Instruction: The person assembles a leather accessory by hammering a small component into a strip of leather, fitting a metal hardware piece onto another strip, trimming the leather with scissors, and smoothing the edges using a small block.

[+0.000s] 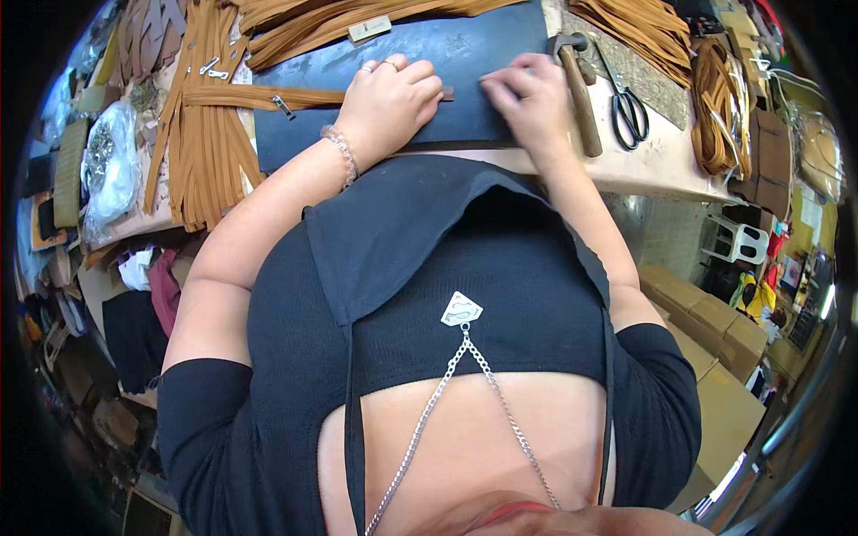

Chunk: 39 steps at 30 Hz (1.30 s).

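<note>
A tan zipper (308, 97) with a silver slider (282, 106) lies across a dark blue mat (308, 138). My left hand (389, 103) is closed over its right part, pressing it to the mat. A short brownish end (447, 93) of it shows past my fingertips. To the right, above the mat's right side, my right hand (532, 100) has bent fingers and is slightly smeared by motion. Whether anything is between those fingers cannot be made out. Beside that hand lies a hammer (581, 103) with a wooden handle.
Black-handled scissors (629, 116) lie right of the hammer. Bundles of tan zippers lie at the back (295, 31), left (206, 152) and far right (715, 107). A small pale block (369, 30) sits on the back bundle. Cardboard boxes (706, 313) stand below the table at right.
</note>
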Tool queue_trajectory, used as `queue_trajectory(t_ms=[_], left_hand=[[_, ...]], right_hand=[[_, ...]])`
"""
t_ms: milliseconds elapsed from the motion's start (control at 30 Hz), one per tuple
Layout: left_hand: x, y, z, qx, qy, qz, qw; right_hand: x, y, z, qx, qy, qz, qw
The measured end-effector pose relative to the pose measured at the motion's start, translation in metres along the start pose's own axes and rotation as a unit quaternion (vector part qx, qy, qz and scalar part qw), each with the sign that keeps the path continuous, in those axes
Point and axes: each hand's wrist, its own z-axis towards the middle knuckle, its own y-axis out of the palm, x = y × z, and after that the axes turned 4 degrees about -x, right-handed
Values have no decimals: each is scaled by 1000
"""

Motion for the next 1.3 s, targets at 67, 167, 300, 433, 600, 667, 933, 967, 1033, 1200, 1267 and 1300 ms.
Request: queue_trajectory(t_ms=[67,167,300,433,600,667,933,967,1033,1200,1267,1300], left_hand=[[-4,-2,-5,-5,11,25,1000],[23,3,-16,45,13,-5,999],[14,6,-17,83,-13,-118,989],[15,4,-18,99,-76,-191,974],[15,3,-15,109,-72,-190,973],[14,6,-17,108,-94,-205,968],[14,3,-15,103,-84,-208,969],[15,7,-18,98,-88,-205,970],[14,8,-20,92,-94,-204,970],[12,7,-16,90,-85,-182,975],[13,7,-15,96,-79,-184,975],[12,5,-17,104,-76,-183,975]], right_hand=[[28,-11,-3,123,38,-86,988],[50,-61,-38,41,152,-174,972],[50,-66,-50,25,188,-89,978],[-13,-93,-55,58,108,296,947],[-20,-40,-100,-73,22,260,962],[-29,-49,-89,-200,89,203,954],[-25,-44,-91,-199,116,197,953],[-25,-47,-87,-197,115,198,953],[-26,-57,-81,-184,81,197,959],[-29,-59,-98,-97,140,405,898],[-20,-51,-94,-159,99,235,954],[-28,-57,-85,-227,107,196,948]])
